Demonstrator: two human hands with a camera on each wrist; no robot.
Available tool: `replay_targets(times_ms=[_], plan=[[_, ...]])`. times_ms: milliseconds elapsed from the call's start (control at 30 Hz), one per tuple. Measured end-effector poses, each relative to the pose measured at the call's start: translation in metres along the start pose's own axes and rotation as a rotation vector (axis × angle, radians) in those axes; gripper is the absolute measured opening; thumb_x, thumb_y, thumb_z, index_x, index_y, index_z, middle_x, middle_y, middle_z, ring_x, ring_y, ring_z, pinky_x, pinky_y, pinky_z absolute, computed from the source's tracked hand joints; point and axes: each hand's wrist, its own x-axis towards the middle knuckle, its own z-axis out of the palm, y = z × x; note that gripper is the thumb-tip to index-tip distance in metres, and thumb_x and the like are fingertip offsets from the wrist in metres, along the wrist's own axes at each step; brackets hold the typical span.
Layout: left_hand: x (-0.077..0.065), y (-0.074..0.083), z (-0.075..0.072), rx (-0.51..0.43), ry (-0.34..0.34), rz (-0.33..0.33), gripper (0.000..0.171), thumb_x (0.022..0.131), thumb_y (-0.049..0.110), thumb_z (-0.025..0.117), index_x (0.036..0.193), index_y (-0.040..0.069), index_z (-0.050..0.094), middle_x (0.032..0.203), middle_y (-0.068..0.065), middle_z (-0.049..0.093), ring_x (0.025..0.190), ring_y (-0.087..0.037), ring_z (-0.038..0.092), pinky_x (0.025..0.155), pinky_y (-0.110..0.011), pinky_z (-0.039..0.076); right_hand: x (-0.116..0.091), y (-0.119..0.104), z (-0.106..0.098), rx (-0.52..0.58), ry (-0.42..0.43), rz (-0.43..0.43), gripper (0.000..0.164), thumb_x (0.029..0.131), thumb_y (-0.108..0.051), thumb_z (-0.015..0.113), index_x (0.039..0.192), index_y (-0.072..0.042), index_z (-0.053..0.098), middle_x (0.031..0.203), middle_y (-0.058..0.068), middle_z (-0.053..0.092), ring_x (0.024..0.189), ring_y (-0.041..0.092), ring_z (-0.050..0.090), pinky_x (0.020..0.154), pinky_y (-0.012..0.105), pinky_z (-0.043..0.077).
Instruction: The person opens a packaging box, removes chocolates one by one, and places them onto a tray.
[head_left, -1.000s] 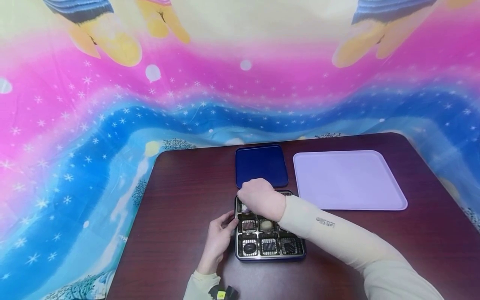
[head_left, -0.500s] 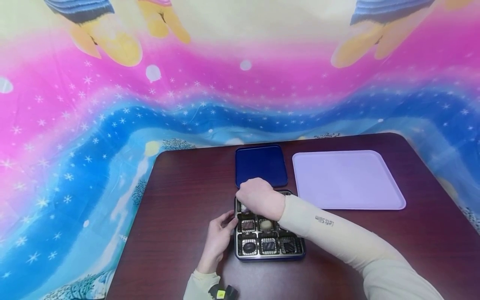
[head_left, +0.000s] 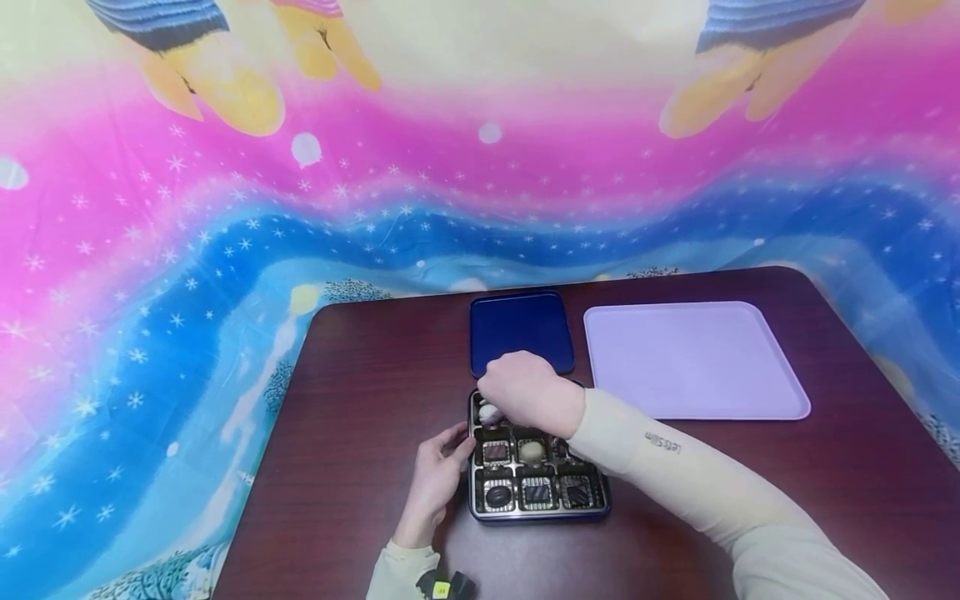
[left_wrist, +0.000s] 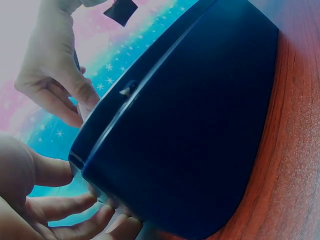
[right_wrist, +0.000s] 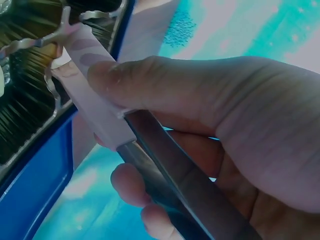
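Note:
A dark blue tin of chocolates (head_left: pixel 542 517) stands uncovered, its pieces in separate compartments of the insert. My left hand (head_left: pixel 435 473) holds the tin's left side, thumb near the rim and fingers lower on the wall. My right hand (head_left: pixel 531 388) reaches over the tin's back row, gripping a pair of tongs (right_wrist: pixel 165 170) with dark metal arms and pale tips. Those tips reach down at a divider of the insert in the right wrist view; whether they pinch a piece, I cannot tell. A white chocolate (head_left: pixel 490 414) shows in the back left compartment, close beside the hand.
Behind the tin lies its blue lid (head_left: pixel 521 332), partly overlapped by the right hand. A pale purple tray (head_left: pixel 690 358) rests to the right of it on the dark wooden table (head_left: pixel 360 400). A printed cloth (head_left: pixel 420 167) hangs beyond the table.
My right hand and forearm have shifted slightly to the right, showing more of the white chocolate. My left hand stays at the tin's side.

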Motion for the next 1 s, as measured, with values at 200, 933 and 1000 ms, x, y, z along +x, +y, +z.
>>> replay_targets(times_ms=[200, 933, 1000], plan=[[0.000, -0.001, 0.000, 0.000, 0.005, 0.000, 0.041, 0.099, 0.005, 0.060, 0.136, -0.013, 0.054, 0.128, -0.028, 0.062, 0.105, -0.029, 0.065, 0.075, -0.035, 0.061, -0.005, 0.006, -0.006, 0.019, 0.014, 0.004, 0.009, 0.078, -0.013, 0.083, 0.080, -0.018, 0.076, 0.081, 0.002, 0.072, 0.073, 0.024, 0.068, 0.062, 0.042, 0.059], [0.001, -0.001, 0.001, -0.008, 0.008, -0.006, 0.043, 0.099, 0.004, 0.061, 0.137, -0.015, 0.052, 0.130, -0.031, 0.060, 0.105, -0.031, 0.065, 0.076, -0.035, 0.061, -0.031, 0.031, -0.034, 0.130, 0.022, 0.098, 0.015, 0.086, -0.019, 0.075, 0.073, -0.018, 0.069, 0.074, -0.001, 0.067, 0.064, 0.019, 0.061, 0.057, 0.041, 0.055], [0.001, -0.001, 0.001, -0.003, 0.008, -0.006, 0.043, 0.099, 0.003, 0.061, 0.137, -0.015, 0.052, 0.131, -0.032, 0.059, 0.105, -0.031, 0.065, 0.076, -0.035, 0.061, -0.034, 0.037, -0.035, 0.123, 0.031, 0.101, 0.018, 0.085, -0.021, 0.077, 0.071, -0.018, 0.067, 0.071, -0.002, 0.064, 0.061, 0.018, 0.058, 0.056, 0.040, 0.054]])
